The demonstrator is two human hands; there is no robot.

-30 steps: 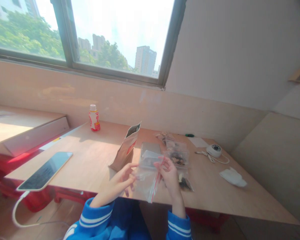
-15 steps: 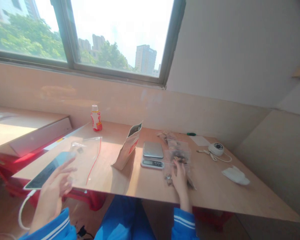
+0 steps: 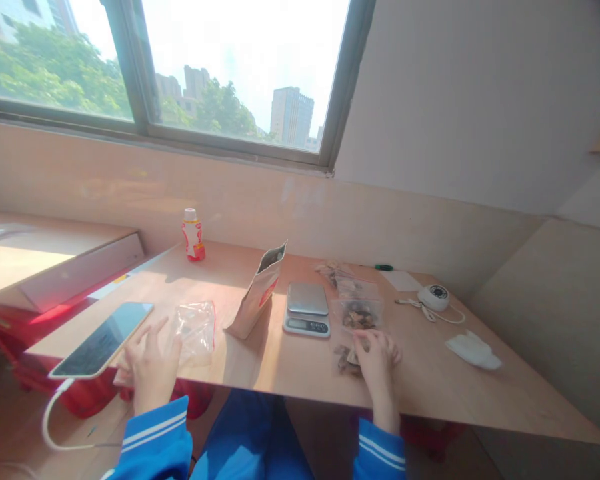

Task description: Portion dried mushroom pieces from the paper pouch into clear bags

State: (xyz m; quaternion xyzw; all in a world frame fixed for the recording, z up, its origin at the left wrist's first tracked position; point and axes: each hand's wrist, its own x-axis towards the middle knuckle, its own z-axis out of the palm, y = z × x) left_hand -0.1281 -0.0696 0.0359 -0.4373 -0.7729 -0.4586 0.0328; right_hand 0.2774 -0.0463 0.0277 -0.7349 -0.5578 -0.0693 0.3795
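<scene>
While the right hand (image 3: 377, 367) is held over a small zip bag (image 3: 344, 360), the left hand (image 3: 153, 370) is laid open beside a clear zip bag (image 3: 195, 332)

Head view: both hands are seen at the near edge of a wooden worktop (image 3: 445, 393), with blue striped sleeves (image 3: 155, 443) at the bottom of the frame. Left fingers (image 3: 147, 340) are spread and released, pressed lightly toward the worktop. They are placed between the clear zip bag, which is crumpled, and a smartphone (image 3: 103, 339), close to both. A charging cable (image 3: 55, 420) is run from the phone over the edge. Right fingers (image 3: 385, 353) are curled down onto the small zip bag, which holds dark pieces; whether it is gripped cannot be told. Just behind that hand, a zip bag of dried pieces (image 3: 359, 315) is laid flat, and further bags (image 3: 334, 272) are piled beyond it. A digital scale (image 3: 306, 309) is placed to the left of those bags, with a kraft stand-up pouch (image 3: 257, 300) tilted next to it. A small bottle (image 3: 193, 235) is stood by the wall. To the right lie a white dome camera (image 3: 434, 298) with its lead and a folded white cloth (image 3: 473, 351).
</scene>
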